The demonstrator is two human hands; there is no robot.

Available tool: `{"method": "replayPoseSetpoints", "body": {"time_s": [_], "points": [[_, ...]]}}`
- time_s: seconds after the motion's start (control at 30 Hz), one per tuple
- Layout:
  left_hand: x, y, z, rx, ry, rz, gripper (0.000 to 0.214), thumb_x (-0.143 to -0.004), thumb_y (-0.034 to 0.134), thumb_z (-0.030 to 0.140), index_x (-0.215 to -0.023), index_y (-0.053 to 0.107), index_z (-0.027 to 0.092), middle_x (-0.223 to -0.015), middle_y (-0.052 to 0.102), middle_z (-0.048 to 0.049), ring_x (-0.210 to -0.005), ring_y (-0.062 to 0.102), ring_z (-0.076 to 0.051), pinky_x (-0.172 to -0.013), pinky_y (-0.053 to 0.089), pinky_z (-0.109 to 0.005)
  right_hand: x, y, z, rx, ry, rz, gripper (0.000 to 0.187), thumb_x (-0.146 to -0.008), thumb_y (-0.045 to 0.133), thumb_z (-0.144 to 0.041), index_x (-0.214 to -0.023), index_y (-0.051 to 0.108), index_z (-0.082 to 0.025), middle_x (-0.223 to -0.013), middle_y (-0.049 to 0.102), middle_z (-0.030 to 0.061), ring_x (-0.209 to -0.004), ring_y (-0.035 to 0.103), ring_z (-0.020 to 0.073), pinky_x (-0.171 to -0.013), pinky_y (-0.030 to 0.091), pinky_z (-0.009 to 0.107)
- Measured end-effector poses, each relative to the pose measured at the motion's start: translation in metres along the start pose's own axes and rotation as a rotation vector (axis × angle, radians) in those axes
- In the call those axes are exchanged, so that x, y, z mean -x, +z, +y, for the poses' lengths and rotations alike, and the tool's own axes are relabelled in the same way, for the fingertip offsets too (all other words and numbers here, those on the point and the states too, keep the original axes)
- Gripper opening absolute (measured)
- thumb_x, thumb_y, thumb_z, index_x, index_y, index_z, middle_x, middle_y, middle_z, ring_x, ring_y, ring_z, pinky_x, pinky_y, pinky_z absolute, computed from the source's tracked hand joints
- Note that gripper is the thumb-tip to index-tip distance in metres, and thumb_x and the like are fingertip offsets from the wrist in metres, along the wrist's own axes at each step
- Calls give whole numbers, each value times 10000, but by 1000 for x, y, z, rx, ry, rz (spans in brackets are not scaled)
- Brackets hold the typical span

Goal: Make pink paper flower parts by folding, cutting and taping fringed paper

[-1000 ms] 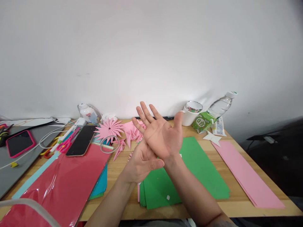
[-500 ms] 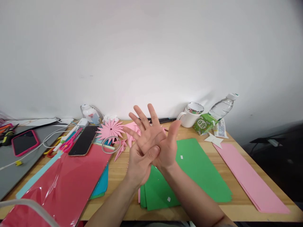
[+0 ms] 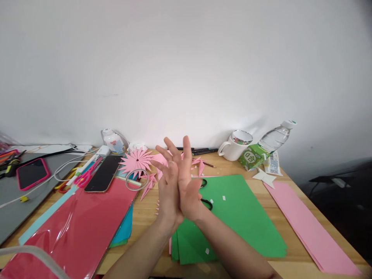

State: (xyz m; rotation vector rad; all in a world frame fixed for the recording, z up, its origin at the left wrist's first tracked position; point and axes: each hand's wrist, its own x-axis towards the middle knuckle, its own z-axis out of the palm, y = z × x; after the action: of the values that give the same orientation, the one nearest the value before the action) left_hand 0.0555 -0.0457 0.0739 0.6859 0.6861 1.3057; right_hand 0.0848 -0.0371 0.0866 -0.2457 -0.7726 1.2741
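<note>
My left hand (image 3: 167, 190) and my right hand (image 3: 187, 182) are raised above the desk, palm pressed against palm, fingers stretched out and pointing away from me. Neither hand holds anything. Beneath them lies a stack of green paper sheets (image 3: 241, 217). Black scissors (image 3: 207, 202) rest on the green paper just right of my right hand. Folded pink paper pieces (image 3: 154, 176) and a pink paper flower (image 3: 136, 159) lie on the desk beyond my hands.
A red sheet (image 3: 75, 228) lies at left, with a black phone (image 3: 103, 173), pink scissors (image 3: 84, 176), a tape ring (image 3: 137, 179) and a pink-cased phone (image 3: 31, 173). A white mug (image 3: 236, 145), green carton (image 3: 250, 156), water bottle (image 3: 274, 135) and pink paper strip (image 3: 310, 228) sit at right.
My right hand turned from palm facing me to edge-on, and both palms came together. The hands shifted slightly left, uncovering the black scissors on the green paper.
</note>
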Motion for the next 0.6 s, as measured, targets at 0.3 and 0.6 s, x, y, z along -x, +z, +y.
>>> {"method": "replayPoseSetpoints", "body": {"time_s": [0.3,0.6], "points": [[-3,13,19,-37,-5,-110,441,-743,760,368,-1144,650,219,-1299,627,-85,-1313,478,-276,-1056,439,-400,-9,-4,-27,-138,70,29,650,-808,388,-762,-1279,516,-334,-1545,333,17,-1439,273,239,-1166,189,572],[6,9,18,67,-154,-274,692,-684,793,134,-1309,518,244,-1385,556,-94,-1334,453,-271,-1097,394,-426,-18,-10,-42,-268,165,42,715,-759,375,-819,-1218,559,-303,-1517,374,43,-1421,303,271,-1142,209,617]]}}
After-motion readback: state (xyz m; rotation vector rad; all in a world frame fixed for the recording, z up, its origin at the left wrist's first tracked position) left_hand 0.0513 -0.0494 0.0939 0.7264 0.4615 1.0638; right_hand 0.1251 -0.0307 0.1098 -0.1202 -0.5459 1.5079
